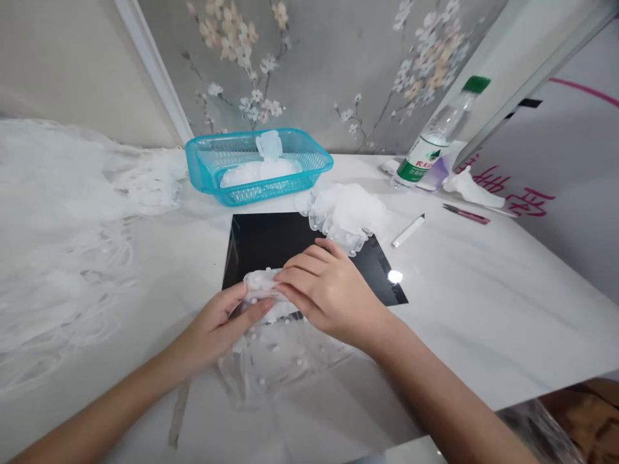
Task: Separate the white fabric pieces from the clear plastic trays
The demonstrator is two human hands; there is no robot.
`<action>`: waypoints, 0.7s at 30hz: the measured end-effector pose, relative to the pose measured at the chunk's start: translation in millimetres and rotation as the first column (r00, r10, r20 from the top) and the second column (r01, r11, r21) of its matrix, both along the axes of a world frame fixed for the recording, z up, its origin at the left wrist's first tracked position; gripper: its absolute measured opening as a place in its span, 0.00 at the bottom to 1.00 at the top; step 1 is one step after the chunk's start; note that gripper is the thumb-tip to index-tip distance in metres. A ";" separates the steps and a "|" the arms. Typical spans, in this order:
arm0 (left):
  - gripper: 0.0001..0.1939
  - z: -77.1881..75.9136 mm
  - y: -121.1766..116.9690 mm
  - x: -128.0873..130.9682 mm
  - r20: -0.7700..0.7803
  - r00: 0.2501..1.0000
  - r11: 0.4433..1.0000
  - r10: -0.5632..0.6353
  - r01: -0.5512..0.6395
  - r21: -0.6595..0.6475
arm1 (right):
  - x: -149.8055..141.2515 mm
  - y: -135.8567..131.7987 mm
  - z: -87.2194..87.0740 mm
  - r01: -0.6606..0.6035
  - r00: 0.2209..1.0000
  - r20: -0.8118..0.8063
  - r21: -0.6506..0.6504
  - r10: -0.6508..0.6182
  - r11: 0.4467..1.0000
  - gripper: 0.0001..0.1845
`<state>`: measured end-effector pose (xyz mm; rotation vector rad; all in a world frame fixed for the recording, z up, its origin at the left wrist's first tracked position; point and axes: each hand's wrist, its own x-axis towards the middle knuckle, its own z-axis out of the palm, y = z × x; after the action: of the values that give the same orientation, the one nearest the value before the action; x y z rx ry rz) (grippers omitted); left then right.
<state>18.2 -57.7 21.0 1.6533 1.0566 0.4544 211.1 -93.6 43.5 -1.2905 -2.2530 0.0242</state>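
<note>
A glossy white desk (488,290) was covered at its middle by a black sheet (275,235), beyond which a grey wall (333,71) was decorated with pale blossoms. To the far right of the black sheet, a white panel (575,148) was marked with red writing. Behind the sheet, a blue basket (206,187) was set, with white pieces (258,173) held in it. The sheet's far right part was overlapped by a pile of white beaded pieces (355,209). To the right of the sheet, a white pen-like tool (409,231) and pink-handled snips (467,214) were laid; farther back, a green-capped bottle (425,151) was stood near crumpled white paper (476,190). The area left of the sheet was filled by sheer white fabric (53,193).

Over the sheet's near edge, a white beaded piece (261,281) was held between both hands, with clear beaded film (275,361) spread below it. The piece's left side was pinched between the thumb and fingers of the left hand (217,322), reached in from the near left. Its right side was pinched by the right hand (333,290), palm turned down, knuckles raised and fingers bent leftward.
</note>
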 end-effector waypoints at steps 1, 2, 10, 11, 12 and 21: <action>0.14 -0.7 -0.8 0.4 0.003 1.000 1.000 0.002 -0.002 0.004 | -0.3 0.6 -0.8 0.008 1.000 0.017 0.017 -0.008 1.000 0.14; 0.13 -1.3 -1.5 0.8 0.013 1.000 1.000 0.005 -0.005 0.005 | -0.1 1.1 -1.3 0.004 1.000 0.022 0.030 -0.005 1.000 0.13; 0.17 1.8 0.9 1.1 0.094 0.995 0.995 -0.012 0.022 -0.095 | 5.8 2.5 -0.1 -0.101 0.989 0.115 0.028 0.098 0.994 0.15; 0.16 1.7 2.0 0.0 0.069 0.997 0.995 -0.021 0.027 -0.096 | 5.0 2.0 -1.1 -0.100 0.986 0.138 0.033 0.095 0.994 0.15; 0.14 1.2 3.1 -1.4 0.047 0.999 0.995 -0.022 0.026 -0.099 | 3.7 1.3 -2.8 -0.093 0.982 0.166 0.040 0.085 0.995 0.14; 0.14 2.0 6.8 -3.3 -0.027 1.000 0.998 0.008 -0.009 -0.065 | -10.9 -1.7 -14.0 0.096 0.991 0.088 0.070 -0.102 0.993 0.14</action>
<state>14.9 -50.8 23.1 1.6014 1.0876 0.4002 200.2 -95.3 29.5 -1.3927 -2.2428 -0.1465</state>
